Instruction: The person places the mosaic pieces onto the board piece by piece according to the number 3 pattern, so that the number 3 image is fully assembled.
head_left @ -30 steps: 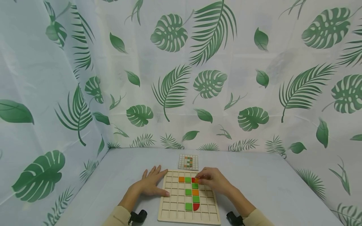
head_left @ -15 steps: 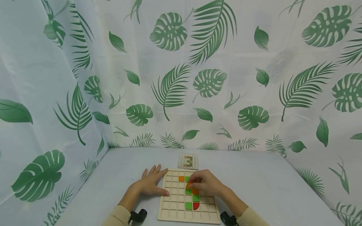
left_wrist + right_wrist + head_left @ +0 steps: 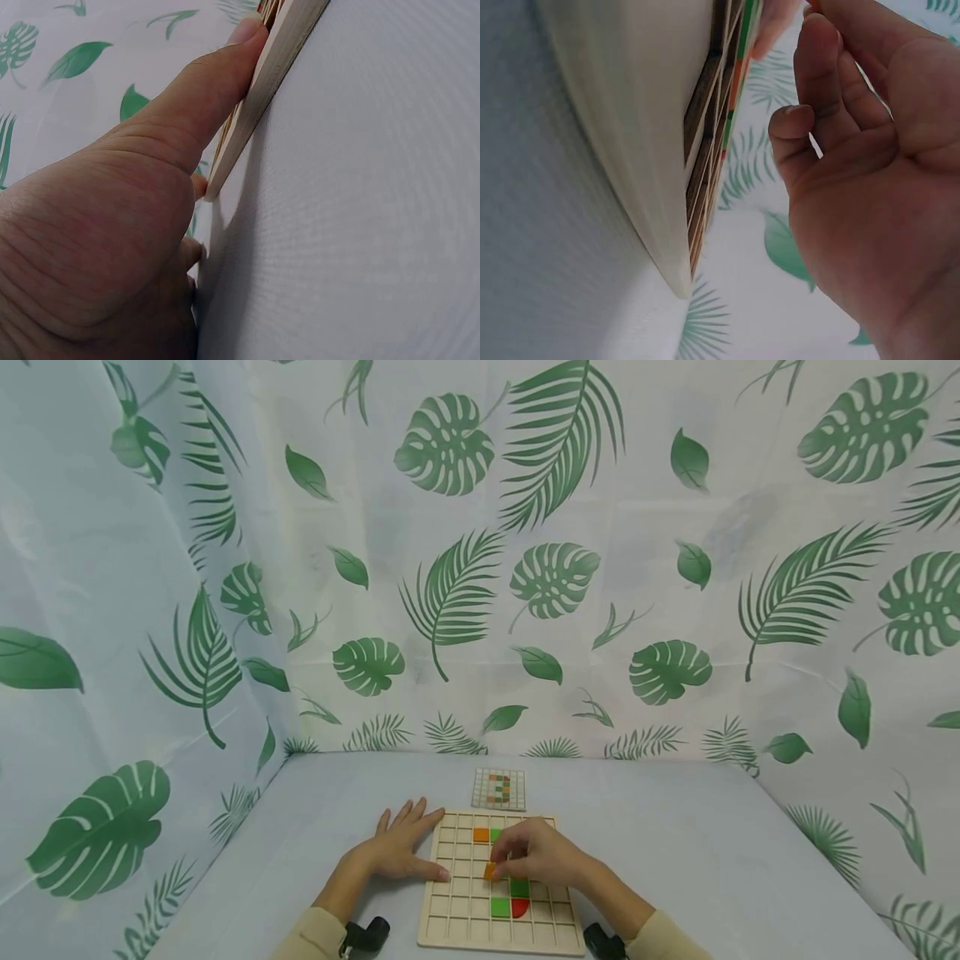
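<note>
A wooden grid board [image 3: 457, 931] lies on the table with green, orange and red tiles in its squares. My right hand [image 3: 536, 852] is over the board's middle and pinches an orange tile [image 3: 491, 871] between thumb and fingers, hiding several squares beneath. My left hand [image 3: 401, 847] rests spread at the board's left edge, its thumb on the frame; the left wrist view shows that thumb [image 3: 217, 82] against the wooden side. Below the right hand sit a green tile [image 3: 501, 907] and a red rounded tile [image 3: 520, 907]. An orange tile [image 3: 482, 835] lies in an upper square.
Behind the board lies a small pattern card [image 3: 498, 789] printed with a coloured grid. The white tabletop [image 3: 675, 827] stretches out on both sides. A leaf-printed curtain [image 3: 465, 610] closes off the back and the left side. Black wrist cameras [image 3: 367, 935] sit by both sleeves.
My right hand has moved from the upper right part of the board left and toward me, carrying the orange tile. My left hand has stayed at the board's edge.
</note>
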Demonstrator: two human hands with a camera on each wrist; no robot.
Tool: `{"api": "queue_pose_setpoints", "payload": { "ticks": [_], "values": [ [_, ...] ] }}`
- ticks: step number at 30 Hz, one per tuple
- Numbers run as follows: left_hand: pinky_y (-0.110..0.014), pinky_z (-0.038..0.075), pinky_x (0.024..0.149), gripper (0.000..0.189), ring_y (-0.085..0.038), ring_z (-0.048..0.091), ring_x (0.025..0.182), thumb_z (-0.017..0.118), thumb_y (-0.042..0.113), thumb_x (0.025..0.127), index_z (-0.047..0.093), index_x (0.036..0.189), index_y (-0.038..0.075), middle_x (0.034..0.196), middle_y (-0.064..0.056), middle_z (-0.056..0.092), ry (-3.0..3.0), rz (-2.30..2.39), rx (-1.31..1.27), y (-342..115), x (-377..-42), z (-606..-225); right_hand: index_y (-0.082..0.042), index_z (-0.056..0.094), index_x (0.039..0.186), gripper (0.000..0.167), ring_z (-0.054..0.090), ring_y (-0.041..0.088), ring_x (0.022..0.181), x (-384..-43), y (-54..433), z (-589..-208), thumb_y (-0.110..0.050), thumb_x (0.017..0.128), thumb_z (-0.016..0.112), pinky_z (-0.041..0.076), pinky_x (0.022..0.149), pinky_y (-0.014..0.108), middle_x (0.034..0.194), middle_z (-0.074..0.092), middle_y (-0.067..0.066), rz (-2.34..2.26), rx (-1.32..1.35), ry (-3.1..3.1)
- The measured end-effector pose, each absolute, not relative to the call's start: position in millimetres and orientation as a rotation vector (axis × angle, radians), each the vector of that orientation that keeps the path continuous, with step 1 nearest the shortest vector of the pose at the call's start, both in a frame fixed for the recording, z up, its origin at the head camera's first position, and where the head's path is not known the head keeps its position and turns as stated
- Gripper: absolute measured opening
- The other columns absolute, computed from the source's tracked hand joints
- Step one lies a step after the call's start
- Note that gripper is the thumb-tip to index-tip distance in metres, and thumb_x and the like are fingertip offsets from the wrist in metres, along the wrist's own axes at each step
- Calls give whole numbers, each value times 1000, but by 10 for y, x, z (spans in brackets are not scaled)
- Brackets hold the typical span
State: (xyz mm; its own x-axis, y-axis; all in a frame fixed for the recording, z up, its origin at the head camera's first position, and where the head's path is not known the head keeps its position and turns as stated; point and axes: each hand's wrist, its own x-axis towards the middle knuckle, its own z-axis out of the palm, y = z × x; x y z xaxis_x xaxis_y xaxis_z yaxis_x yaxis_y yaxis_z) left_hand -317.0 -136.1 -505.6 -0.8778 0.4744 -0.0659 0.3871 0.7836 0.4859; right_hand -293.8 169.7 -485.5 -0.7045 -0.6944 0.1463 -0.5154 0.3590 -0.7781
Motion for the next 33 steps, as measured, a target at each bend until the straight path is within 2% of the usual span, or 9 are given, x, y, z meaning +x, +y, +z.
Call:
{"api": "queue_pose_setpoints", "payload": {
  "ticks": [11,18,33],
  "values": [
    [-75,-2,123,110,-46,7,161,78,73,78,34,164,21,173,-22,14,2785,715,693,-1376,-3176,-5057,-20,79,92,7,61,-1,68,-2864,1538,-4826,-22,89,84,56,62,19,85,75,-13,-1119,-1219,2364],
    [-75,-2,123,110,-46,7,161,78,72,78,34,164,20,173,-22,14,2787,703,691,-1367,-3155,-5031,-17,79,93,6,60,-1,69,-2824,1498,-4797,-20,90,83,55,62,18,85,76,-11,-1121,-1210,2346],
    [-75,-2,123,110,-47,8,161,79,71,78,35,164,20,173,-22,15,2791,700,686,-1362,-3140,-5025,-21,78,93,5,55,-7,66,-2797,1444,-4759,-26,94,79,51,59,13,82,72,-19,-840,-1357,2517]
  ]
}}
